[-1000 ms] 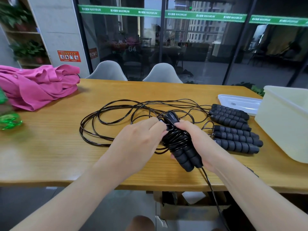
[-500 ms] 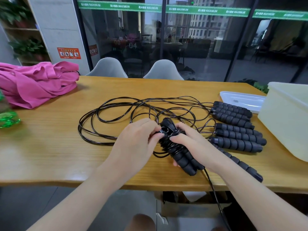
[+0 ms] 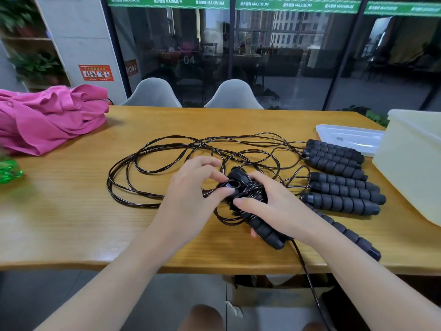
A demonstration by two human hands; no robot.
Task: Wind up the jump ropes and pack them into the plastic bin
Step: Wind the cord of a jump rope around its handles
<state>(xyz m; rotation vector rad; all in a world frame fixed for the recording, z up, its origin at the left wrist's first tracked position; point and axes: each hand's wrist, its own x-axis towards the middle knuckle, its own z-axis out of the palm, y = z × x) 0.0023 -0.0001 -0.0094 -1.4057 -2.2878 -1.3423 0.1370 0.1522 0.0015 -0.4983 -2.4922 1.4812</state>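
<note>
tabletop (image 3: 71, 211): wooden, carries all task items. bin (image 3: 415, 168): pale plastic, at the right edge, well apart from both hands, its lid (image 3: 348, 137) lying flat just behind and left of it. cloth (image 3: 47, 118): pink heap at far left, not involved.

loose ropes (image 3: 167, 151): black cords sprawl in overlapping loops across the middle, running to six foam handles (image 3: 341, 180) laid side by side near the bin. one more handle (image 3: 353, 237) lies apart near the front edge, under my right forearm.

bundle (image 3: 253, 201): one rope wound round its paired handles, on the tabletop between the hands. its long axis runs from far-left to near-right, the near end pointing toward my right wrist.

right hand (image 3: 274, 206): curled over the bundle from the right, clamped on it. left hand (image 3: 191, 194): thumb and forefinger pinch at the bundle's far end, other fingers spread; whether they hold cord or the handle cap, i cannot tell.

judgement: winding is near done on this rope. the bin lies right of the bundle, so the right hand is nearer for the carry. a cord trails off the front edge and may snag.
</note>
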